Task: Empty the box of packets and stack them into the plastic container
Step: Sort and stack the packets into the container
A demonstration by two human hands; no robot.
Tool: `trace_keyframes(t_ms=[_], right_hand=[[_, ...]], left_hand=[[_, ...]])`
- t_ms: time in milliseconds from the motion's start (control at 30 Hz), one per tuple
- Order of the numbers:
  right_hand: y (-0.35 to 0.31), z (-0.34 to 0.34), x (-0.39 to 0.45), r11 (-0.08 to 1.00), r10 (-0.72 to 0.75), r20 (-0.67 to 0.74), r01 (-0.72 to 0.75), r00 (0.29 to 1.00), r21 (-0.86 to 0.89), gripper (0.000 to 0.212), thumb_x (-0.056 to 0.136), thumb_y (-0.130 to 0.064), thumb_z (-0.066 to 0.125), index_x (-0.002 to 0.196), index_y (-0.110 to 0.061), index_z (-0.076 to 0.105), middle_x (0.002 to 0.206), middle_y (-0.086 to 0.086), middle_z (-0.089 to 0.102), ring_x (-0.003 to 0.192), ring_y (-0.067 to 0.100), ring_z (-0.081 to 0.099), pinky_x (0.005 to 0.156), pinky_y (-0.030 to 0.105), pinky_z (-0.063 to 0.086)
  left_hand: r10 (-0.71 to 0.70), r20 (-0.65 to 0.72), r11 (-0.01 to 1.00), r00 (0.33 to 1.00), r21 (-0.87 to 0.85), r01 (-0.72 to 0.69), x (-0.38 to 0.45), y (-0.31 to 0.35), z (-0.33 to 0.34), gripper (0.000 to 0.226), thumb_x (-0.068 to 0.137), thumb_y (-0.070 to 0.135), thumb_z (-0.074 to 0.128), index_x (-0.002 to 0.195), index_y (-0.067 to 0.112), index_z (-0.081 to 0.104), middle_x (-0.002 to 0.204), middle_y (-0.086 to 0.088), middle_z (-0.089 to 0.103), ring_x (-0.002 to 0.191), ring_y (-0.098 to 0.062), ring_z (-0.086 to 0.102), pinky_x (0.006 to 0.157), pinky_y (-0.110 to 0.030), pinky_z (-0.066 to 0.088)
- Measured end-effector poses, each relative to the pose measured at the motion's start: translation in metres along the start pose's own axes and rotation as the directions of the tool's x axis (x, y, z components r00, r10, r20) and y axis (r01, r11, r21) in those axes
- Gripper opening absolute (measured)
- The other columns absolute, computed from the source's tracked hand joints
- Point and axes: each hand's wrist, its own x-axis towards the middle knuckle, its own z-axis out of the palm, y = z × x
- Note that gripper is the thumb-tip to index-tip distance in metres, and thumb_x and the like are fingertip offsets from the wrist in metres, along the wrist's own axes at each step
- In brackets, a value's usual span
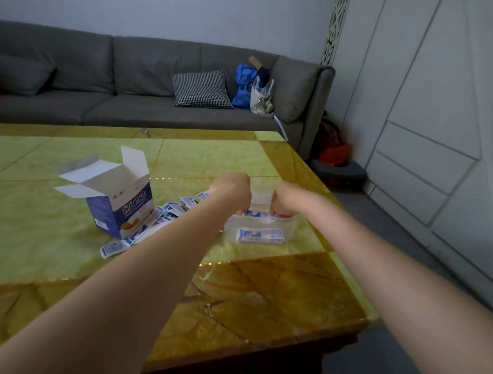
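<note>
A blue and white cardboard box stands on the table with its top flaps open. Several blue and white packets lie scattered beside it, toward me and to its right. A clear plastic container sits further right with a stack of packets showing through its near wall. My left hand and my right hand reach down over the container's rim, fingers curled, together holding a bundle of packets at its top.
The green and amber marble table ends close to the container on the right. Behind it stands a grey sofa with a checked cushion and bags. White cabinets line the right wall.
</note>
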Motion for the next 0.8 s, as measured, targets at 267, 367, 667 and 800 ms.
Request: trace_keyframes(t_ms=[267,367,667,800], right_hand=[[0.000,0.007,0.008,0.987,-0.008,0.165,0.034,0.986,-0.160,0.030,0.092,0.001,0.040,0.064,-0.008,0.036,0.074,0.005,0.046,0.058,0.017,0.042,0.062,0.027,0.036],[-0.004,0.004,0.007,0.979,-0.024,0.226,0.069,0.974,-0.191,0.008,0.089,0.005,0.044,0.084,0.001,0.048,0.087,0.011,0.051,0.071,0.023,0.053,0.053,0.026,0.039],[-0.010,-0.007,-0.002,0.954,-0.019,0.297,0.107,0.955,-0.280,0.024,0.095,-0.003,0.037,0.116,-0.001,0.050,0.107,0.012,0.055,0.103,0.026,0.060,0.055,0.022,0.039],[-0.014,-0.007,-0.001,0.929,-0.014,0.289,0.120,0.957,-0.351,0.013,0.094,-0.003,0.037,0.096,-0.005,0.050,0.072,0.005,0.040,0.070,0.018,0.049,0.052,0.023,0.035]], left_hand=[[0.024,0.173,0.962,0.985,0.263,-0.070,0.011,0.015,0.007,0.031,0.079,-0.004,0.048,0.052,0.008,0.037,0.054,-0.005,0.036,0.046,-0.017,0.035,0.049,-0.023,0.033],[-0.009,0.305,0.943,0.952,0.319,-0.093,0.012,0.020,0.006,0.025,0.084,-0.001,0.052,0.061,0.006,0.047,0.069,-0.006,0.054,0.066,-0.019,0.052,0.068,-0.026,0.040],[-0.022,0.354,0.925,0.935,0.362,-0.115,0.010,0.022,0.004,0.008,0.087,0.004,0.048,0.079,0.002,0.048,0.076,-0.007,0.054,0.069,-0.020,0.051,0.069,-0.028,0.041],[-0.043,0.357,0.919,0.933,0.381,-0.103,0.010,0.023,0.004,0.024,0.085,0.001,0.048,0.062,0.004,0.041,0.074,-0.007,0.054,0.059,-0.019,0.051,0.065,-0.028,0.042]])
